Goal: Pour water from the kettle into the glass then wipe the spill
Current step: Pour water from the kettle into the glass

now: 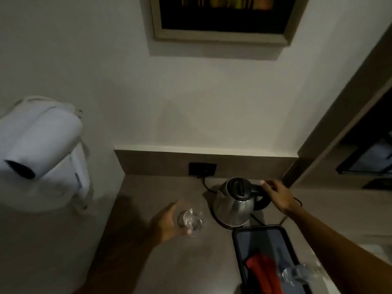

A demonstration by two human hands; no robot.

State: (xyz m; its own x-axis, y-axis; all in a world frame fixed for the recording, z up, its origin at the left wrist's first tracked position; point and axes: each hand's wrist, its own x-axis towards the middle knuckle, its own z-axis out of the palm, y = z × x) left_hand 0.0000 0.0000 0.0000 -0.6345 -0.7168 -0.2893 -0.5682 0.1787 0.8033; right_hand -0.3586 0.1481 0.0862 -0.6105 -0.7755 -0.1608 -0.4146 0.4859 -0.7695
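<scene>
left hand (169, 222) cupped around glass (192, 222) | right hand (276, 195) fingers curled onto kettle (234, 202) handle

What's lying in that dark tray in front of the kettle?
In the tray lies a red cloth, with a clear glass or bottle beside it, blurred. The right arm crosses the tray's far corner and hides whatever sits there.

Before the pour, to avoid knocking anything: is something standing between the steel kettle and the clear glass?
Nothing visible: bare countertop separates the steel kettle from the clear glass beside it. The left hand holds the glass's far side.
</scene>
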